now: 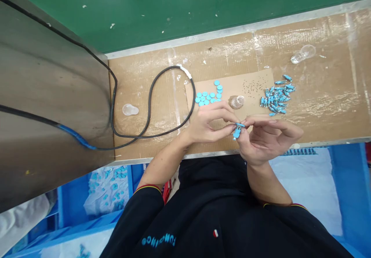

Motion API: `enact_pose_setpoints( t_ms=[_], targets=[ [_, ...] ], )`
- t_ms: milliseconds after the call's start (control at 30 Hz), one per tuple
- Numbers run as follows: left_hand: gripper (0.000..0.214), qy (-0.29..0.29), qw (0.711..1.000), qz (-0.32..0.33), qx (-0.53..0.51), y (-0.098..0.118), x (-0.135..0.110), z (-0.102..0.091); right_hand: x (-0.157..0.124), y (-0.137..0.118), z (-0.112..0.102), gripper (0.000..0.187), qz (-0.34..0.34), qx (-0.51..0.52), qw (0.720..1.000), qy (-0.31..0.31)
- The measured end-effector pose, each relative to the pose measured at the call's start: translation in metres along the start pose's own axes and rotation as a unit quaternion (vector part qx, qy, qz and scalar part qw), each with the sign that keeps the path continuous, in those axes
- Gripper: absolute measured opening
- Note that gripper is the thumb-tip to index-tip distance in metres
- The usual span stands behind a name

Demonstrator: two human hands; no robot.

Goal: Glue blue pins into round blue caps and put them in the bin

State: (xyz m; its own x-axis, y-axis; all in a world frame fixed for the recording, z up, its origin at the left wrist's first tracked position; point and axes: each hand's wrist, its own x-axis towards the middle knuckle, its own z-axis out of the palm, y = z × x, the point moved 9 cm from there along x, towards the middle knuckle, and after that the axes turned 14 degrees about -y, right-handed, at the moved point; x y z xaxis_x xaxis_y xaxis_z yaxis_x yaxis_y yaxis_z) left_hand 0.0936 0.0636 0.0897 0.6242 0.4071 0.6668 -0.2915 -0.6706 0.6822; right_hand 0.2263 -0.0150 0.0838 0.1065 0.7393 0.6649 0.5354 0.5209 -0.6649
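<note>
In front of my body, both hands meet around a small blue figure and a thin blue disc seen nearly edge-on. The disc sits at the figure's leg end, and the figure points down toward me. My left hand pinches the disc from the left with thumb and finger. From the right, my right hand closes thumb and forefinger on the figure; its other fingers are loosely curled. Just beyond stands a small clear cup on a brown round base. Loose blue discs lie beyond my left hand.
A pile of blue figures lies right on the cardboard sheet, near scattered tiny dark bits. A black cable loops at left. Clear plastic pieces lie around. Blue bins stand below the bench edge; a metal box is left.
</note>
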Motion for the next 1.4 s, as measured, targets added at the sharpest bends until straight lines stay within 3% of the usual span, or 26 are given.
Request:
enact_pose_setpoints(
  t_ms=[400, 700, 900, 1067, 1233, 1400],
  targets=[
    [0.006, 0.000, 1.000, 0.013, -0.002, 0.003, 0.000, -0.001, -0.001, -0.004, 0.003, 0.041, -0.007, 0.017, 1.000, -0.014],
    [0.010, -0.001, 0.999, 0.021, -0.046, 0.001, 0.000, 0.000, -0.005, 0.001, 0.000, 0.037, 0.023, 0.040, 0.999, 0.022],
    [0.010, -0.041, 0.999, -0.003, -0.024, -0.001, 0.001, -0.001, -0.006, 0.010, 0.007, 0.048, 0.063, 0.151, 0.986, -0.028],
    [0.014, -0.101, 0.995, -0.005, -0.025, 0.002, 0.001, 0.001, -0.007, 0.011, 0.009, 0.046, 0.080, 0.160, 0.982, -0.052],
    [0.013, -0.098, 0.995, -0.014, -0.029, -0.001, 0.000, 0.001, -0.004, 0.004, 0.007, 0.042, 0.055, 0.137, 0.988, -0.044],
    [0.025, -0.074, 0.989, -0.057, -0.116, -0.013, 0.000, 0.001, -0.005, -0.001, 0.003, 0.040, 0.005, 0.093, 0.995, -0.023]
  ],
)
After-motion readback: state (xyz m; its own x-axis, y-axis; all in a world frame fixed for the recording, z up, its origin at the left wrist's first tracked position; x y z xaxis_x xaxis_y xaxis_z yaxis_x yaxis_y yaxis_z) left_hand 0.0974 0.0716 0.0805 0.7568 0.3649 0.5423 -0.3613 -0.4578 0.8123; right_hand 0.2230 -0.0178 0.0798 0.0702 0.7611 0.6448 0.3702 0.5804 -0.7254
